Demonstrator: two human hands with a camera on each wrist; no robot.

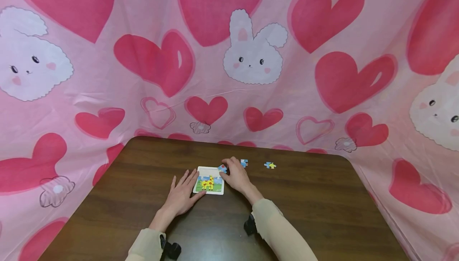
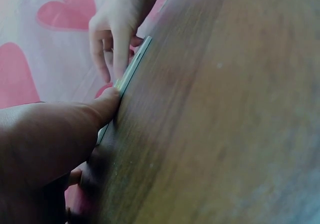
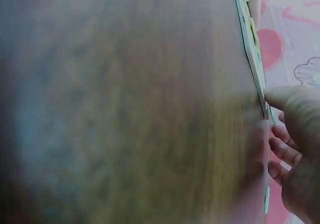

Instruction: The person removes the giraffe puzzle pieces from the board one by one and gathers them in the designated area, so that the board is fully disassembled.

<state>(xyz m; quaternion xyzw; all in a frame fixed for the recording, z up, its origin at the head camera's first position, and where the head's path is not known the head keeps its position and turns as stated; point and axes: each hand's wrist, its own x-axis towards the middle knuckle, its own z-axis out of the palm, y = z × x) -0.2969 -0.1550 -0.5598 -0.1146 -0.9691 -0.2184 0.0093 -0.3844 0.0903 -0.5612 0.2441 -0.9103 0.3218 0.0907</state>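
A small white-framed jigsaw board [image 1: 207,171] lies on the table, its lower part filled with a yellow giraffe picture [image 1: 207,183] on green. The upper strip of the board shows bare white. My left hand [image 1: 180,196] rests at the board's left side, fingers extended, with the thumb on its near edge. At the board's upper right corner, my right hand [image 1: 237,176] pinches a blue jigsaw piece with a red spot [image 1: 222,168] between thumb and fingers. In the right wrist view the right thumb [image 3: 281,97] is beside the board's edge; the held piece is hidden there.
Beyond my right hand lies a blue-and-white jigsaw piece [image 1: 244,162]. Farther right is a blue-and-yellow piece [image 1: 270,165]. The brown wooden table [image 1: 315,205] ends at a pink curtain [image 1: 211,85] with hearts and rabbits.
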